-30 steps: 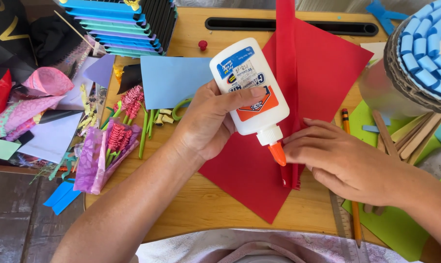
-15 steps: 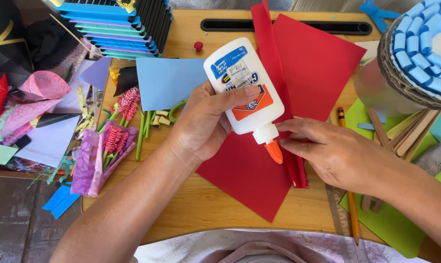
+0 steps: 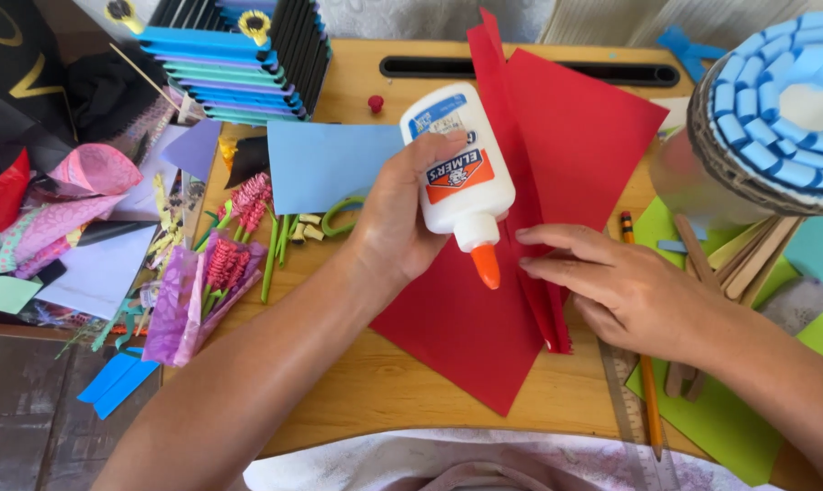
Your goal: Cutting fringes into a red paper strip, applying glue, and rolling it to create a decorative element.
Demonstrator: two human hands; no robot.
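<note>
Head camera looks down at a light wooden table (image 3: 411,391) with craft things all over it. Nearest, the right hand (image 3: 625,286) lies flat, fingers spread, pressing on a folded strip of the big red paper sheet (image 3: 484,336). Under that wrist run a yellow pencil (image 3: 648,391) and a see-through ruler (image 3: 625,409), with bright green paper (image 3: 729,427) beneath them. The left hand (image 3: 398,223) is wrapped tight around a white plastic glue bottle with an orange tip (image 3: 461,182). The bottle tilts down, and its tip hangs just above the red sheet, close to the right fingertips. On the left lies a purple paper wrap of pink paper flowers (image 3: 207,282). Behind the left hand sits a light blue paper sheet (image 3: 325,164). Farther back stands a stack of blue, green and black foam sheets (image 3: 239,64). At far right is a round woven basket with blue foam pieces (image 3: 784,100).
</note>
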